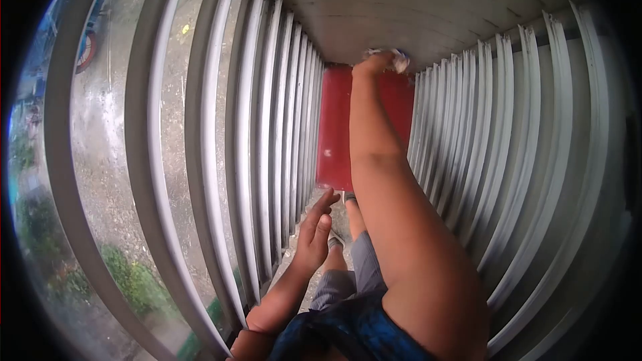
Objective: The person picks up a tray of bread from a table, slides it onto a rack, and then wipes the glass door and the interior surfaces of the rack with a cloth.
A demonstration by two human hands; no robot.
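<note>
My right arm reaches far forward, and my right hand (376, 63) is closed on a crumpled whitish cloth (400, 61). The cloth lies at the far end of a grey flat surface (401, 7), just above a red panel (336, 120); the hand is slightly blurred. My left hand (313, 235) hangs in the air with fingers stretched and nothing in it. It is nearest to the light metal slats (259, 160) on the left, apart from them.
Rows of slats (521, 160) also run along the right, leaving a narrow space around my body. My legs and feet show below. Through the left slats are wet concrete ground (100, 120), green plants (137, 281) and part of a wheel (85, 52).
</note>
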